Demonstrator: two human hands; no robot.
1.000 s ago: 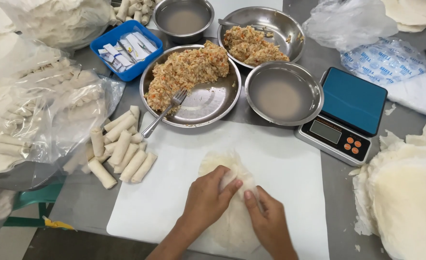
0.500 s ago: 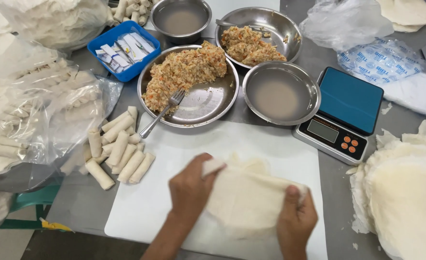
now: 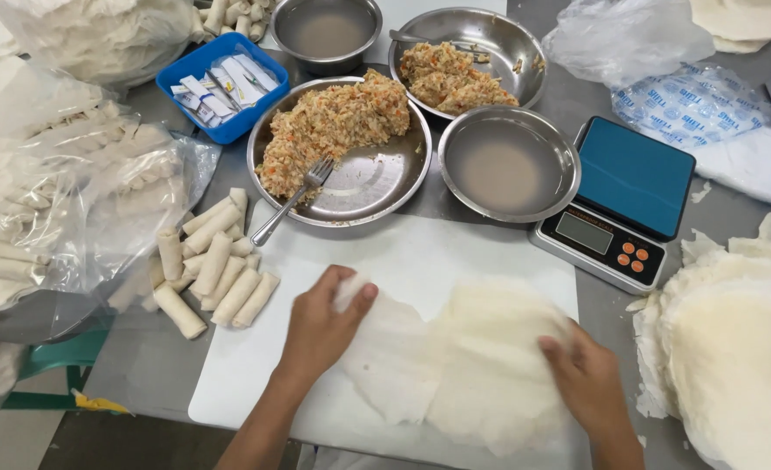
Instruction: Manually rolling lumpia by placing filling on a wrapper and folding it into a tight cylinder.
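- Head view: your left hand (image 3: 320,326) pinches the near-left wrapper sheet (image 3: 390,361) at its far corner, fingers closed on it.
- Your right hand (image 3: 587,383) lies flat, fingers spread, on the right wrapper sheet (image 3: 490,357).
- Both lie on the white board (image 3: 420,257); thin sheets may tear if tugged apart quickly.

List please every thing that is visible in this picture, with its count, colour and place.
thin round wrapper sheets: two, white, on the board
white plastic cutting board: one, centre
round steel bowls: four, silver, behind the board
metal fork: one, in the nearest filling bowl
rolled spring rolls: a pile, pale, left of the board
blue digital scale: one, right
blue plastic tray: one, upper left
wrapper stack: one, white, far right
left hand: on the left sheet
right hand: on the right sheet
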